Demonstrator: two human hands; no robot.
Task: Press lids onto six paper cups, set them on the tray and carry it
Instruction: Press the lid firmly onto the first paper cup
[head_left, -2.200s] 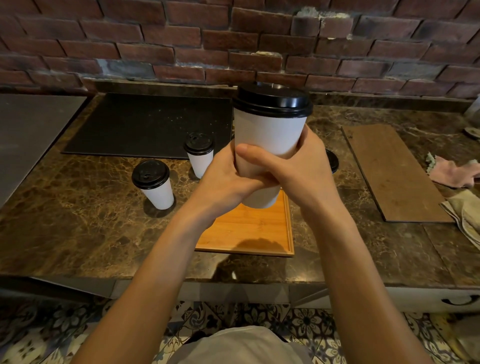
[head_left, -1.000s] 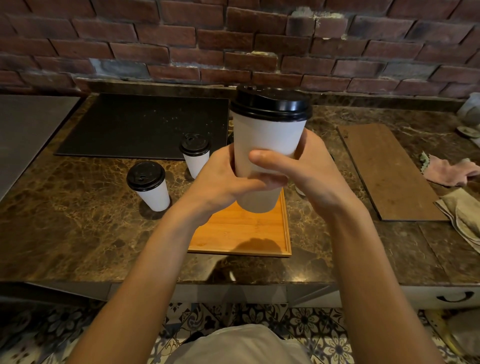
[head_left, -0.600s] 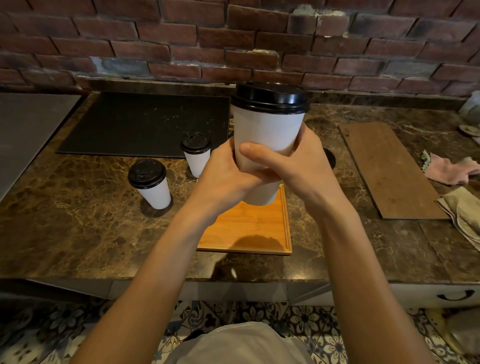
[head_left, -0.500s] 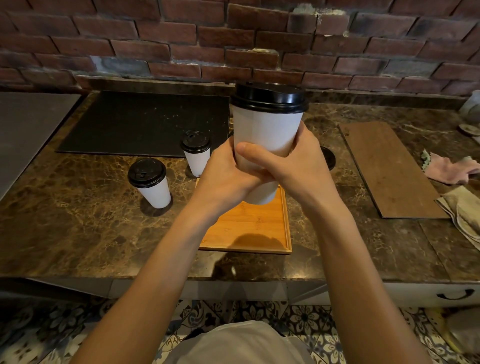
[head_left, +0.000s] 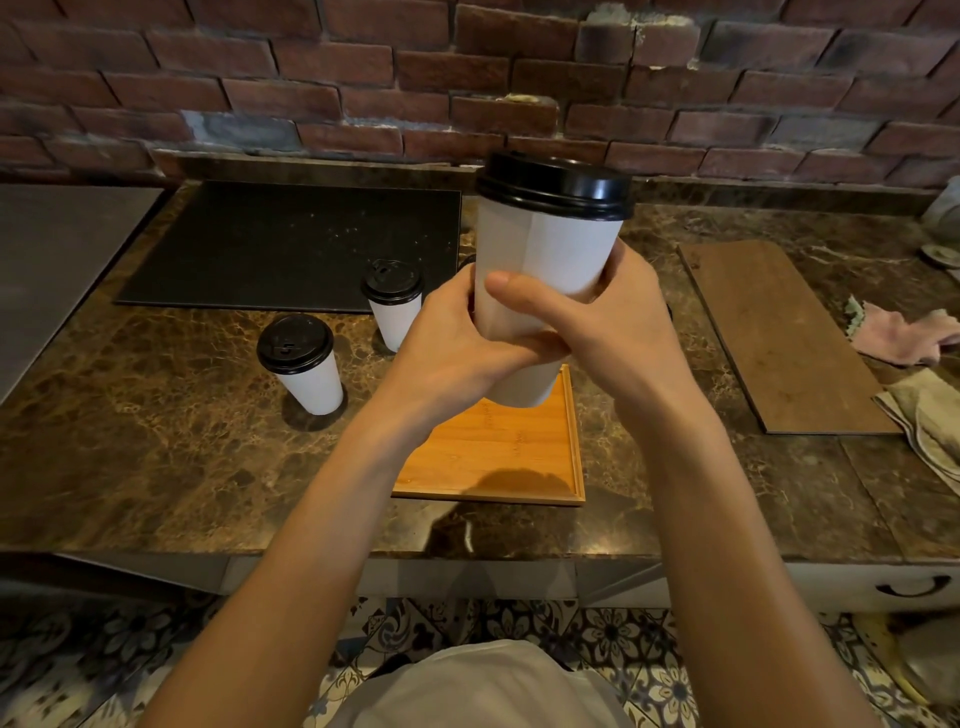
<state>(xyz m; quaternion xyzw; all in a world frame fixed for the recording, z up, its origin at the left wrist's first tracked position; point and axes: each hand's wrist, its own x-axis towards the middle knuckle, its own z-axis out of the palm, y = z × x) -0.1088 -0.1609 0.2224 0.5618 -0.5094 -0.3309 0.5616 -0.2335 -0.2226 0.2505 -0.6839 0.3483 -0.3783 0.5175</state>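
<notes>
Both hands are closed around one white paper cup. The left hand grips its lower part from the left side. The right hand grips it from the right, with the thumb lying across the front of the cup, above the left thumb. The fingers behind the cup are hidden. This held cup is in the air, about upright, above the far end of the tray, and it touches only the hands.

At the back stands a red brick wall. Below it a brown marble counter runs from left to right, and under its front edge shows a floor of patterned tiles. On the counter, at the back left, lies a black mat. At the right lies a long wooden board, flat and apart from the tray. The tray is of orange wood with a low rim. It lies near the front edge of the counter, and its far part is hidden by the hands.

Right of the board are a crumpled pink cloth and, nearer to the person, a beige cloth.

Left of the tray two lidded white cups stand on the marble: the nearer cup, and the farther cup at the edge of the mat. They are apart from each other.

On the held cup sits a black lid, covering its rim. I cannot tell if it is fully pressed down.
</notes>
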